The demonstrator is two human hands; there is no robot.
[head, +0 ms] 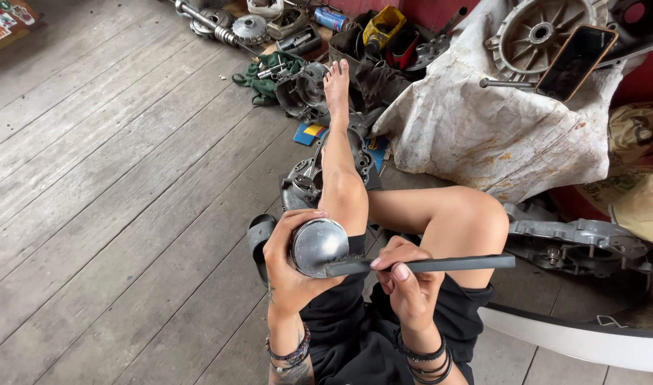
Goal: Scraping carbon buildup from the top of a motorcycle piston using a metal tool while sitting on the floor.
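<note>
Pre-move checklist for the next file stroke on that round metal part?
1. Left hand wrapped around the round metal part: ok.
2. Right hand pinching the flat file near its working end: ok.
3. File tip lying on the part's rim: ok.
4. Part braced against the knee: cannot tell.
5. File's far end free of the engine cover on the floor: ok.
6. Rim finish under the file: cannot tell.

Seated on a wooden floor (112,178), the left hand (287,267) cups a shiny metal piston (318,246) while the right hand (408,281) lays a flat file (426,265) against it.
</note>
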